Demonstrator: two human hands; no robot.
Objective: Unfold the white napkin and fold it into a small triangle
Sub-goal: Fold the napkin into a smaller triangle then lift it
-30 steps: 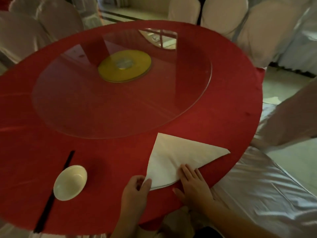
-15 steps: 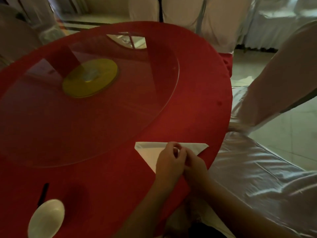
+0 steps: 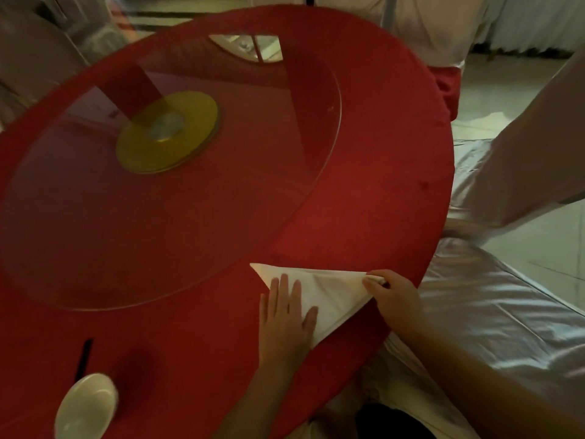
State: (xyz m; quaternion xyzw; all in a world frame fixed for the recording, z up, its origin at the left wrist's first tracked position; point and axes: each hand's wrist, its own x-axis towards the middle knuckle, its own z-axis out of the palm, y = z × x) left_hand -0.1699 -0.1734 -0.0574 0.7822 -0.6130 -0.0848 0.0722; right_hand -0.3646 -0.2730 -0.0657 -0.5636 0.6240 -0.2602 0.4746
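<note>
White napkin (image 3: 329, 293) (smooth triangle) under both hands (image 3: 286, 315).

Head cam, fwd-down over table (image 3: 364, 201)

hands parted, left hand (image 3: 286, 315) now flat on napkin (image 3: 332, 293); right hand (image 3: 391, 294) seemingly pinching its right corner

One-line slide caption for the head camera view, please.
Left hand flat on the white napkin, folded to a triangle on the red table; right hand pinches its right corner.
</note>
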